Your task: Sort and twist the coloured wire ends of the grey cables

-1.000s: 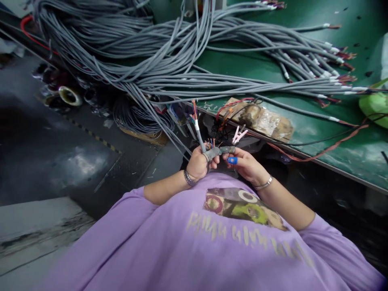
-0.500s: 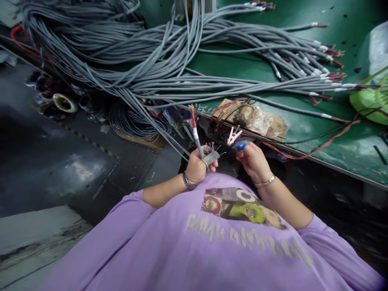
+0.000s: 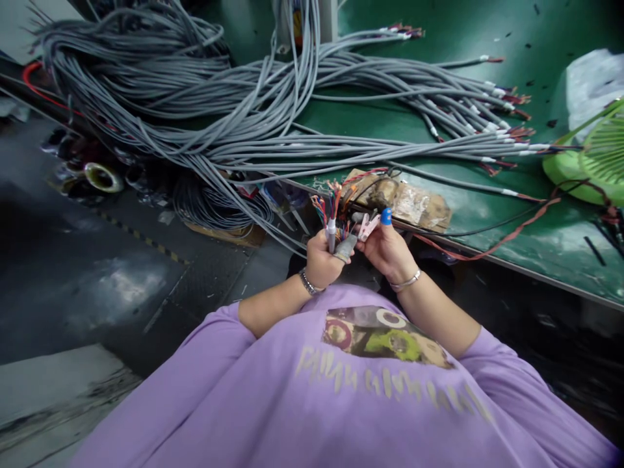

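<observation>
Held cable (image 3: 332, 242): smooth plastic sheath
Clip (image 3: 368, 227): pink plastic
Tabletop (image 3: 546, 250): smooth, glossy
Cable pile (image 3: 160, 104): matt grey plastic
Shirt (image 3: 263, 390): matt cloth
Bracelet (image 3: 408, 281): shiny metal

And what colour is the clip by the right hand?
Pale pink: the clip shows best in the head view.

A glossy green tabletop (image 3: 468, 42) slants across the upper view, its pale front edge (image 3: 526, 273) dropping toward the right. Dark grey floor (image 3: 63, 292) spreads at left, with a black-and-yellow striped line (image 3: 141, 236) and a blurred patch of reflected light (image 3: 134, 278). The whitish, streaked surface (image 3: 58, 377) at lower left may be furniture.
</observation>
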{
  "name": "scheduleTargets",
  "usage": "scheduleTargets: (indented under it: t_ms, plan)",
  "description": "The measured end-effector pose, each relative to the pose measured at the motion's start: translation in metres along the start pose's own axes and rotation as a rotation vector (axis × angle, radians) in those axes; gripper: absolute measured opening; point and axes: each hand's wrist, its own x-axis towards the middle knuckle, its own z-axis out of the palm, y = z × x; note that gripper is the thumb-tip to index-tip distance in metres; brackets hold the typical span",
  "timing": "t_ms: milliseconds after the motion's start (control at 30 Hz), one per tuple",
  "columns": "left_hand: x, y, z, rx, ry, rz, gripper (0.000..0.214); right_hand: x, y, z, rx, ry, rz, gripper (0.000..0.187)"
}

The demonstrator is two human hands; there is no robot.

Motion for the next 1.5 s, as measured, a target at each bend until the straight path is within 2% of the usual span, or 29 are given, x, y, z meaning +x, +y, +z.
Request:
scheduleTargets:
  t_ms: [233,400,567,833,1000,1200,1500]
  plan:
    - [-0.001,-0.017,-0.005,0.087,0.019,0.045,0.030,0.004,0.005,0.008,0.058,0.073,-0.133,0.045]
    - [-0.006,-0.020,-0.006,0.117,-0.021,0.009,0.024,0.002,0.006,0.006,-0.007,0.064,-0.086,0.050]
    - [-0.007,-0.018,-0.005,0.070,-0.012,-0.043,0.024,0.000,0.007,0.004,-0.030,0.063,-0.074,0.052]
    - [-0.003,-0.023,-0.003,0.107,-0.028,0.025,0.018,0.006,0.009,0.008,0.043,0.061,-0.144,0.048]
    - [-0.004,-0.016,-0.001,0.084,-0.056,-0.029,0.024,0.004,0.010,0.006,0.050,0.065,-0.089,0.049]
    - [-0.009,-0.003,-0.003,-0.020,-0.063,-0.118,0.034,-0.003,0.011,-0.004,0.025,-0.031,0.028,0.058]
    - [-0.012,-0.015,-0.021,-0.237,-0.085,-0.437,0.046,-0.014,0.003,-0.019,-0.003,-0.030,0.084,0.052]
